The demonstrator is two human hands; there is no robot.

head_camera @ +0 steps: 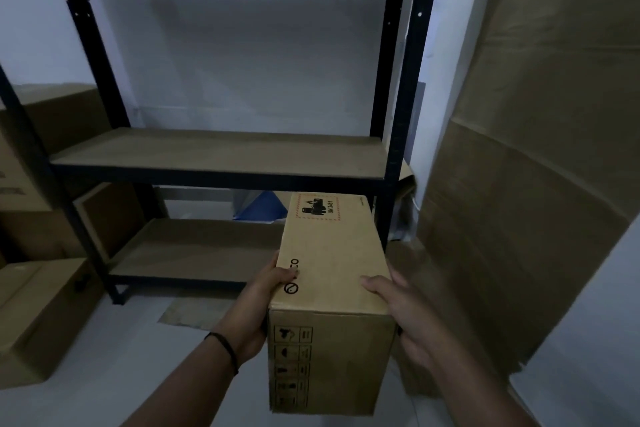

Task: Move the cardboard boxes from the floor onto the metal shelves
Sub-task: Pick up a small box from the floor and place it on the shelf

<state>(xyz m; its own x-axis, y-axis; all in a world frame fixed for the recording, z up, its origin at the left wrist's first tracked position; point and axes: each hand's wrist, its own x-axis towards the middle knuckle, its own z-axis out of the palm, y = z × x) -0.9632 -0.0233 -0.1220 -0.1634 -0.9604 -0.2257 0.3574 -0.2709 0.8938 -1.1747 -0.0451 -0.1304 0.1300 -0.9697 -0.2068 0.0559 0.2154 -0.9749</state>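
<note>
The carry step is in hand: at lower centre of the frame, the left hand (258, 305) and right hand (407, 312) clasp the cardboard box (329, 274) from either side, fingers curled round its edges, in front of the metal shelves (221, 156); next it likely needs lifting and sliding onto a bare shelf board

Looks like a dim storeroom or stockroom to me: dark metal shelves (221, 163) with plain board decks against a bare white wall (242, 62), cardboard boxes (41, 315) stacked on the floor (121, 374) to the left, and flattened cardboard sheets (536, 166) leaning on the right.
</note>
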